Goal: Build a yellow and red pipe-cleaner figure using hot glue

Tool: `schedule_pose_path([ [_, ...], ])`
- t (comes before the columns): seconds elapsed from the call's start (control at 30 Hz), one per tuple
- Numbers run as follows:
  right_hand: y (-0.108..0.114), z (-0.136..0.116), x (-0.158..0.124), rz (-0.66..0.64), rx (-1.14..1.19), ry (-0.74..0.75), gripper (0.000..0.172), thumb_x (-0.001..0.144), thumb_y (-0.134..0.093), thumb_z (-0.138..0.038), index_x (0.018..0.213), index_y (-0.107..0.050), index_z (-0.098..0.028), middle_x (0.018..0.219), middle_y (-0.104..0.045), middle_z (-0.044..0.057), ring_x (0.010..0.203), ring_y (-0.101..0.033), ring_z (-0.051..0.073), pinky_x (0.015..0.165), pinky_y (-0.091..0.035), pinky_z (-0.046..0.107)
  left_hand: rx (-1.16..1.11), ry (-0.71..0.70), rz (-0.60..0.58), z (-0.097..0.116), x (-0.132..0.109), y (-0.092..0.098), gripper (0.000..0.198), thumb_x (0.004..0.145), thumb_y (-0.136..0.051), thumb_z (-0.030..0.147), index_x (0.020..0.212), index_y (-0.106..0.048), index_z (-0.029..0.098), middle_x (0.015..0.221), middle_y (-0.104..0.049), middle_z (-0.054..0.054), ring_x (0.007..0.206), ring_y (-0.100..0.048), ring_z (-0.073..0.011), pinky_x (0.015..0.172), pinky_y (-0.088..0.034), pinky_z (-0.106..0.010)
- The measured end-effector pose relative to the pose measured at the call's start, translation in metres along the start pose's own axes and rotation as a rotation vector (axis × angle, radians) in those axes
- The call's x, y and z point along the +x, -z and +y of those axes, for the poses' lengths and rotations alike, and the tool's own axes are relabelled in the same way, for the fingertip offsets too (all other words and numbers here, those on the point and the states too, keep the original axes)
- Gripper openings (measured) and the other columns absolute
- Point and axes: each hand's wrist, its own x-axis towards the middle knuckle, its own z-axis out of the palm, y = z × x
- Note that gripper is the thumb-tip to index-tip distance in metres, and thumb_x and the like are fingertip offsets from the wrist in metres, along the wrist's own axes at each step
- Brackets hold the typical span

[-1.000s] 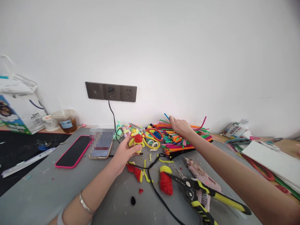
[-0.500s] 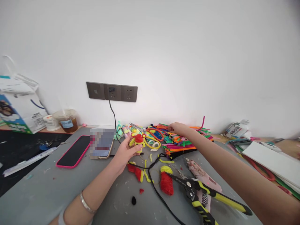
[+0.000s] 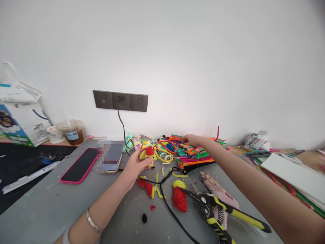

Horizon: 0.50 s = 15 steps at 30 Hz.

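Observation:
My left hand (image 3: pixel 133 165) is closed round a small yellow and red pipe-cleaner figure (image 3: pixel 149 153), held just above the grey table (image 3: pixel 50 206). My right hand (image 3: pixel 193 140) reaches far forward onto a pile of coloured pipe cleaners (image 3: pixel 196 156) by the wall, fingers curled down among the sticks; what they pinch is too small to make out. Orange-handled scissors (image 3: pixel 166 145) lie between the two hands.
Yellow-and-black pliers (image 3: pixel 223 211) and a red and yellow coil (image 3: pixel 179 196) lie near the front. A black cable (image 3: pixel 165 200) runs from the wall socket (image 3: pixel 120 100). Two phones (image 3: pixel 80 165) sit left. White sheets (image 3: pixel 294 174) lie right, a box and cups back left.
My right hand has dropped from the top of the pipe-cleaner pile and drawn slightly left, down among the sticks. My left hand with the figure has stayed where it was.

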Motion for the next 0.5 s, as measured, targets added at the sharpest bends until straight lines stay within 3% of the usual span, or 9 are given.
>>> schedule_pose_path([
  [0.2,0.002,-0.015,0.001,0.074,-0.106,-0.05,0.031,0.098,-0.062,-0.033,0.126,-0.062,-0.019,0.128,-0.064,0.01,0.105,-0.067,0.023,0.089,-0.058,0.044,0.008,-0.003,-0.008,-0.002,0.001,0.001,0.058,0.065,-0.09,0.039,0.114,-0.065,0.022,0.101,-0.069,-0.003,0.088,-0.066,-0.0174,0.074,-0.051,-0.027],
  [0.5,0.016,-0.025,-0.028,0.397,-0.265,-0.118,0.036,0.099,-0.062,-0.032,0.131,-0.058,-0.018,0.124,-0.066,0.01,0.104,-0.068,0.024,0.089,-0.058,0.047,0.009,0.001,-0.005,-0.003,0.003,0.002,0.06,0.062,-0.091,0.039,0.113,-0.066,0.022,0.102,-0.069,-0.002,0.089,-0.066,-0.0171,0.072,-0.052,-0.026],
])
